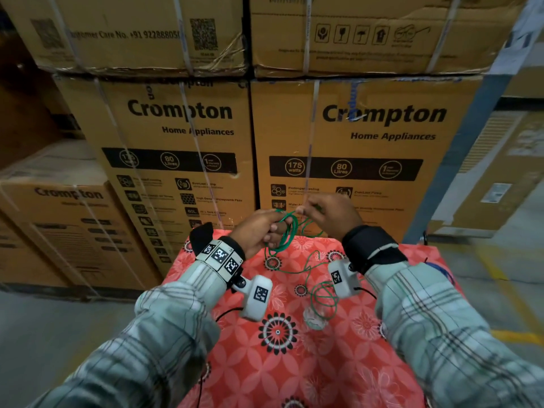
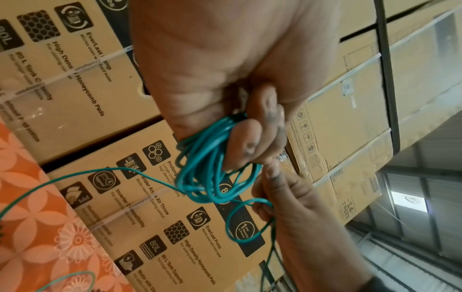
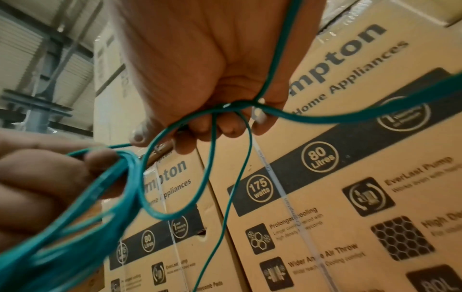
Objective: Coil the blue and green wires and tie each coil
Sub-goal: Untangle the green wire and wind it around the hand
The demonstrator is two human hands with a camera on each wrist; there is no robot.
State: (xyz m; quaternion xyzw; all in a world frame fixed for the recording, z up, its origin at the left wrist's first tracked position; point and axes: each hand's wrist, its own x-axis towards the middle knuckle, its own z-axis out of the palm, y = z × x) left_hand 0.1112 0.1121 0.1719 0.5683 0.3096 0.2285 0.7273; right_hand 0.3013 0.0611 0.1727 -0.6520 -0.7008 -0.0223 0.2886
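Observation:
Both hands are raised over the far end of the table. My left hand [image 1: 272, 228] grips a small coil of green wire [image 1: 285, 234] with fingers curled round its several turns [image 2: 212, 168]. My right hand [image 1: 306, 209] pinches a strand of the same wire just right of the coil, where a loose loop [image 3: 175, 177] hangs from its fingers [image 3: 225, 126]. The rest of the green wire trails down in loops [image 1: 323, 293] on the cloth. A bit of blue wire [image 1: 440, 267] shows at the table's right edge, mostly hidden by my right sleeve.
The table wears a red floral cloth [image 1: 279, 363]. A small clear object [image 1: 313, 318] lies under the loose green loops. Stacked cardboard appliance boxes [image 1: 368, 128] stand close behind the table. Concrete floor [image 1: 59, 334] lies to either side.

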